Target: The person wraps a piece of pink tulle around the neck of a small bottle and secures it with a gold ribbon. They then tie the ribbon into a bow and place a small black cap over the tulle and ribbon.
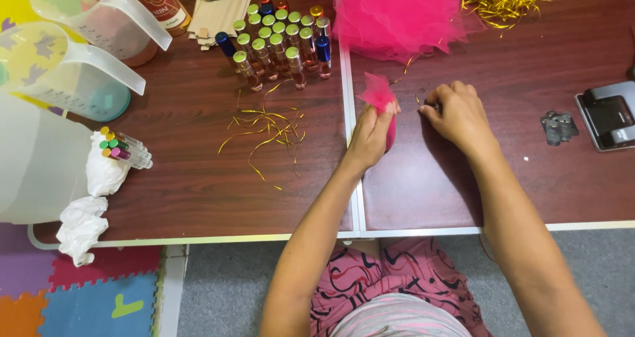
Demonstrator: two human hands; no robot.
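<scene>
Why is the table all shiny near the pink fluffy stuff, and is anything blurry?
In the head view, light glares pale off the brown table beside the pink tulle pile; soft shadows fall beside the left hand and right hand. The hands look sharp, and the edges bend a little, as at the measuring jugs.

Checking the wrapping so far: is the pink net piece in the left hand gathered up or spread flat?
Gathered: the left hand grips the pink net piece bunched, its frilly top sticking up.

table (pixel 198 178): glossy wood veneer | pouch (pixel 378 93): pink netted cloth | ribbon strands (pixel 268 128): shiny gold foil
</scene>
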